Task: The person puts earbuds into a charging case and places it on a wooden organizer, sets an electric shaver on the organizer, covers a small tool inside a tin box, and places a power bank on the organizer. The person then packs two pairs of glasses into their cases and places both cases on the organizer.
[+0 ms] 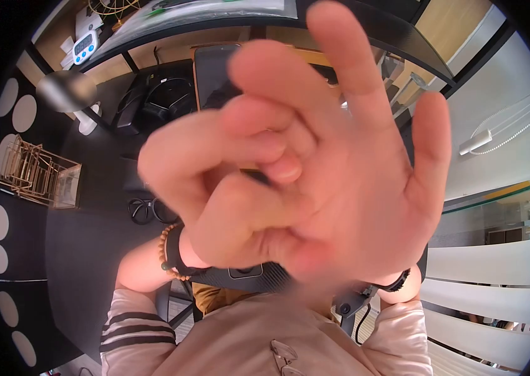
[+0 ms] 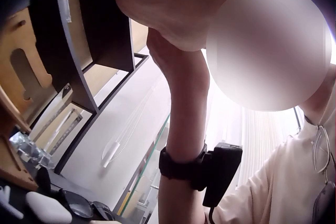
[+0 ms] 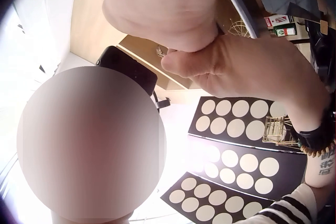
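Both hands are raised close in front of the head camera, above the table. My right hand turns its palm to the camera, with thumb and index finger stretched out and the other fingers bent to varying degrees. From the left, my left hand curls round the little-finger side of the right palm. Its thumb lies against the heel of that palm. In the right wrist view, the left hand meets the underside of the right hand. A beaded bracelet circles the left wrist. In the left wrist view, a black band surrounds the right wrist.
On the dark table lie black-framed glasses, with a gold wire rack at its left. A white timer stands up by the shelf. White blinds run along the right.
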Demonstrator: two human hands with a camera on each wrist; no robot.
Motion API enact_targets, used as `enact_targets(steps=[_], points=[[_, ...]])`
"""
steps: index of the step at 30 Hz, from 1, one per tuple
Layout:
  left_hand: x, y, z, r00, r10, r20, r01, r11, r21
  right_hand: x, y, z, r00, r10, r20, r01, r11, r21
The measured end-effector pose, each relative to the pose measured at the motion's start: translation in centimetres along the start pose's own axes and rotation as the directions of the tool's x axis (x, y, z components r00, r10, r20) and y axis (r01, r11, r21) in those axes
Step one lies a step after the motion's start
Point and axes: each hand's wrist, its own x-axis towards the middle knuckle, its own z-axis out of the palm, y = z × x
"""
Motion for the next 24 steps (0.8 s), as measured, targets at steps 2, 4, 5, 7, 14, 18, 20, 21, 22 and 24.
enact_targets(steps=[2, 4, 5, 7, 14, 18, 20, 21, 22, 24], points=[[1.8, -0.1, -3.1, 0.993, -0.03, 0.115, 0.018, 0.994, 0.105, -0.4, 0.3, 0.8, 1.0, 0.008, 0.002, -0.008, 1.0, 0.005], [3.1, -0.2, -3.6, 0.982, -0.162, 0.094, 0.146, 0.976, 0.161, 0.1, 0.5, -1.1, 0.978, -0.105, 0.182, 0.108, 0.994, -0.004], [3.5, -0.2, -3.0, 0.967, -0.255, -0.032, 0.257, 0.961, 0.1, 0.8, 0.2, -4.0, 0.909, -0.218, 0.356, 0.232, 0.973, 0.005], [4.9, -0.3, -4.4, 0.911, -0.375, -0.172, 0.378, 0.926, -0.014, 0.3, -1.0, -2.1, 0.899, -0.161, 0.408, 0.079, 0.974, 0.211], [4.4, -3.1, -5.0, 0.896, -0.444, -0.005, 0.415, 0.84, -0.349, 1.1, -6.1, -6.8, 0.916, -0.262, 0.303, 0.211, 0.958, 0.192], [4.9, -1.6, -3.5, 0.8, -0.6, -0.021, 0.595, 0.797, -0.103, 1.3, -5.7, -7.1, 0.901, -0.398, 0.172, 0.392, 0.917, 0.065], [5.2, -2.3, -3.4, 0.797, -0.537, 0.278, 0.574, 0.816, -0.07, 1.7, -5.3, -7.4, 0.875, -0.443, 0.194, 0.483, 0.829, -0.283], [5.2, -2.4, -3.4, 0.734, -0.534, 0.42, 0.592, 0.806, -0.008, 2.1, -5.0, -7.9, 0.866, -0.426, 0.263, 0.5, 0.722, -0.479], [5.1, -2.2, -3.0, 0.703, -0.507, 0.499, 0.559, 0.827, 0.052, 2.0, -4.5, -8.3, 0.887, -0.39, 0.248, 0.446, 0.581, -0.681], [4.7, -2.1, -2.0, 0.63, -0.406, 0.662, 0.479, 0.874, 0.079, 2.2, -3.2, -9.7, 0.914, -0.279, 0.294, 0.367, 0.264, -0.892]])
